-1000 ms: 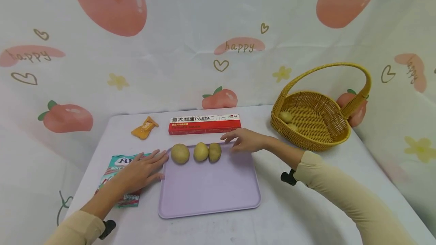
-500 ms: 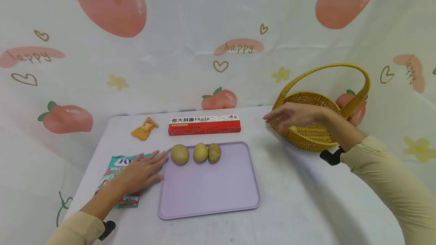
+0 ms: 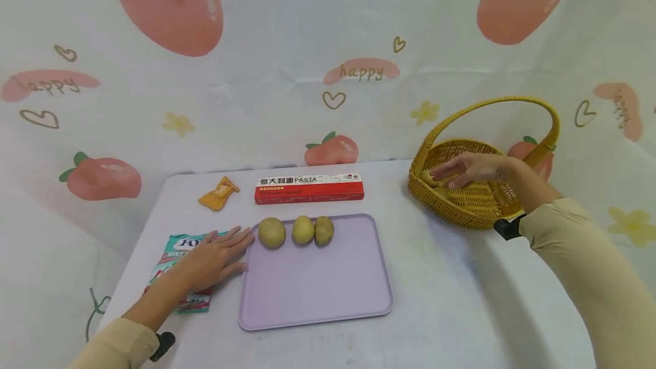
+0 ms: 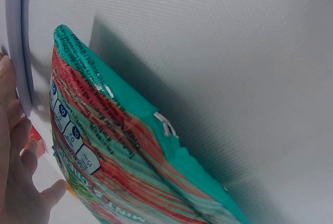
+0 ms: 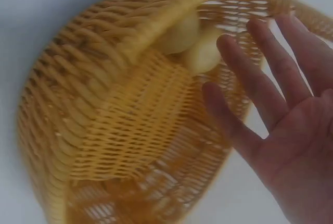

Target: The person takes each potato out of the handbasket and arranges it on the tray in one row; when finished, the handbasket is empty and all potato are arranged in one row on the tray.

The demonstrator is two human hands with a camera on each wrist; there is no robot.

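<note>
Potatoes [image 3: 303, 230] on the lilac tray [image 3: 318, 283], three in a line near its far edge: a large round one closest to the far left corner, then, a little apart, a paler yellow one, and just beside that a browner one. Two more potatoes [image 5: 205, 56] together inside the wicker basket [image 3: 446, 209], well to the right of the tray and farther back, at the end of the basket nearer the tray.

Right of the tray too, over the basket's opening: the right hand [image 3: 474, 167], palm down, fingers spread and only slightly bent, with clear gaps between them in the wrist view. Fingertips near the basket's two potatoes; cannot tell whether touching.

At the tray's left rim: the left hand [image 3: 217, 258], fingers extended and slightly spread, tips at the rim near the far left corner, thumb set apart. Under and beside this hand, just left of the tray, a teal sweets packet [image 3: 176, 244], partly hidden.

Behind the tray's far edge, near and roughly parallel to it, a red and white box [image 3: 309, 189] marked PASTA. Behind and left of the tray, a small orange packet [image 3: 218, 194]. Beneath the tray, a white-covered table [image 3: 435, 300].
</note>
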